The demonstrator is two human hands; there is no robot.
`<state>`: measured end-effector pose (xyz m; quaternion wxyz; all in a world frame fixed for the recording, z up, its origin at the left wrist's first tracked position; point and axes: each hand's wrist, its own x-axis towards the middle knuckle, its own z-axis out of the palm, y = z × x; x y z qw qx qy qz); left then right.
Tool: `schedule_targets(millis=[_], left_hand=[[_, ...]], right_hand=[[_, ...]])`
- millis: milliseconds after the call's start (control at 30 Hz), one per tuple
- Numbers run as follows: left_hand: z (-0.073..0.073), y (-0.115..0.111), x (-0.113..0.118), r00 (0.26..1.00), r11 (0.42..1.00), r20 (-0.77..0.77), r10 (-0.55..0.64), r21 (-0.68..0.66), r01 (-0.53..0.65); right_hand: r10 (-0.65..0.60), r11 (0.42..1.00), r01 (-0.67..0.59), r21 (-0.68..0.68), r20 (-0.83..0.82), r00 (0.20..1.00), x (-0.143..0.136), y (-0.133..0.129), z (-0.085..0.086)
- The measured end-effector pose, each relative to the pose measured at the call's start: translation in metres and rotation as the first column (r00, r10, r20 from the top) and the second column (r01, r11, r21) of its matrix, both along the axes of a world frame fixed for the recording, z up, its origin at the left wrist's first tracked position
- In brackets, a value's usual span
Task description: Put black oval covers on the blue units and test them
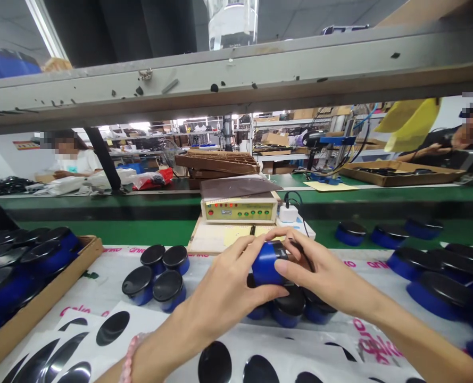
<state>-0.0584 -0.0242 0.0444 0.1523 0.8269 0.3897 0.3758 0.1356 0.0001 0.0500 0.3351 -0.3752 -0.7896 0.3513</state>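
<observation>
Both my hands are around a round blue case (265,265) with a glossy black end, tilted on its side in the middle of the view. My left hand (226,276) grips its left side, thumb below and fingers over the top. On the black end, my right hand (316,268) presses with its thumb, fingers curled round the far side. A thin dark curved piece shows by the right fingers; I cannot tell what it is. Several like cases (288,306) stand right below my hands, and another group (168,287) is to the left.
Sheets of black round stickers (214,367) lie in front. A cardboard tray (76,266) of cases is at left, more cases (439,292) at right. Behind stand a control box (240,210) with lights and a white plug (288,214). A shelf beam (228,74) crosses overhead. Two people sit beyond.
</observation>
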Motion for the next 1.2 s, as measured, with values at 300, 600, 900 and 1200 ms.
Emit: schedule_targets(millis=[300,600,900,1200], left_hand=[[0.003,-0.007,0.002,0.99,0.964,0.111,0.088,0.24,-0.112],[0.007,-0.017,0.004,0.986,0.876,0.162,0.051,0.467,-0.122],[0.01,-0.017,0.001,0.993,0.858,0.117,-0.006,0.51,-0.055],[0.002,-0.011,-0.001,0.988,0.998,-0.141,0.068,0.006,-0.067]], right_hand=[[-0.016,0.946,-0.144,-0.291,-0.485,0.874,-0.004,0.009,-0.002],[-0.038,0.777,-0.372,-0.507,-0.628,0.777,-0.002,0.008,-0.011],[0.029,0.759,-0.497,-0.42,-0.74,0.671,-0.001,0.009,-0.009],[0.097,0.994,-0.102,-0.027,-0.142,0.985,-0.006,0.01,-0.018]])
